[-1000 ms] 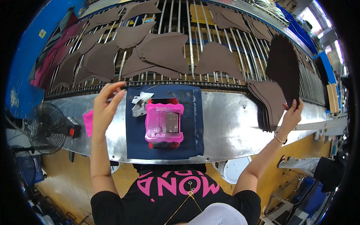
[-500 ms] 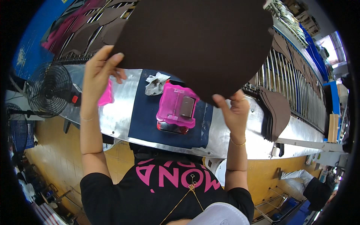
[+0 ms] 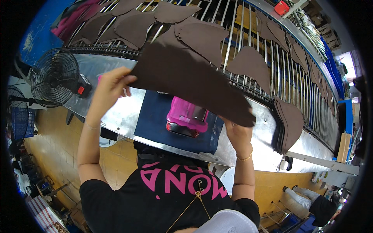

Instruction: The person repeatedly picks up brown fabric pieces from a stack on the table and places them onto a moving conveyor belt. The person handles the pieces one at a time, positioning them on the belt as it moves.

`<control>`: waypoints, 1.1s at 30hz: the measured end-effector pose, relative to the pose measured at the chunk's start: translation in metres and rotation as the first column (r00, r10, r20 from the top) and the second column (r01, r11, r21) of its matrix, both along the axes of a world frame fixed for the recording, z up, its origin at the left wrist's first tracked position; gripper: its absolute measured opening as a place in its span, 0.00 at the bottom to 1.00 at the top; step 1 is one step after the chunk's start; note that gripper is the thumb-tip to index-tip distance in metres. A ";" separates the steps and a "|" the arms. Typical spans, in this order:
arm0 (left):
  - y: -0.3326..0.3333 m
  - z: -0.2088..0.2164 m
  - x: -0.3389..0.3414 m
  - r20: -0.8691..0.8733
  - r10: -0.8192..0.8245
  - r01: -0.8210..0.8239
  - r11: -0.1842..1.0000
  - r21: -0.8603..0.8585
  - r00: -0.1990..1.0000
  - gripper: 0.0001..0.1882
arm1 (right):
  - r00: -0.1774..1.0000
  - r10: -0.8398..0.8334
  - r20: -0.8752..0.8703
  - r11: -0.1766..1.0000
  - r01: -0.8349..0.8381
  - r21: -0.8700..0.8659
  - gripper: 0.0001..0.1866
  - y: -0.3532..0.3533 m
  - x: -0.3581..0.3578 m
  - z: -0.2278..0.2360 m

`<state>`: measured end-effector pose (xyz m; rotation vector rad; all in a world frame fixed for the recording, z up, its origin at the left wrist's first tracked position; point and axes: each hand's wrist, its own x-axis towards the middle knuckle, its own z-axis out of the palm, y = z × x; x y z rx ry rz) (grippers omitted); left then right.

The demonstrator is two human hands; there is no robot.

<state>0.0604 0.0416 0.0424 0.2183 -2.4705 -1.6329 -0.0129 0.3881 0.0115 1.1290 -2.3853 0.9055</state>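
At 9 to 10 o'clock a black fan (image 3: 55,78) stands by the steel table (image 3: 121,121). At 10 o'clock the left hand (image 3: 112,84) pinches the left edge of a dark brown sheet (image 3: 178,77) between thumb and fingers. The sheet hangs tilted above the table, from 11 round to 3 o'clock, its right end lower. Below it, near the middle, a pink holder (image 3: 180,110) rests over a blue mat (image 3: 151,126), partly covered from view. Toward 1 o'clock, brown pieces (image 3: 249,66) lie on a rack (image 3: 229,39) of metal rods. Between 3 and 4 o'clock the right hand (image 3: 239,136) meets the sheet's lower edge; its fingertips are hidden, so I cannot tell whether it pinches. At 3 o'clock a brown stack (image 3: 289,124) overhangs the table; at 4, a person (image 3: 322,209) in a dark top.
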 end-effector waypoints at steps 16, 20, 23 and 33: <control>0.153 -0.010 -0.081 -0.090 -0.800 0.581 0.503 -0.640 0.593 0.07 | 0.728 -0.464 0.504 0.876 0.294 0.382 0.09 0.201 0.094 0.043; 0.180 0.006 -0.114 -0.178 -0.805 0.555 0.531 -0.640 0.565 0.04 | 0.714 -0.481 0.508 0.853 0.515 0.085 0.14 0.231 0.094 0.060; 0.188 0.023 -0.149 -0.296 -0.731 0.427 0.624 -0.655 0.615 0.04 | 0.606 -0.522 0.601 0.691 0.713 -0.118 0.15 0.202 0.058 0.080; 0.068 0.041 -0.126 -0.546 -0.147 0.043 0.979 -0.200 0.825 0.22 | 0.628 0.121 0.769 0.438 0.661 -0.609 0.15 0.145 -0.167 -0.052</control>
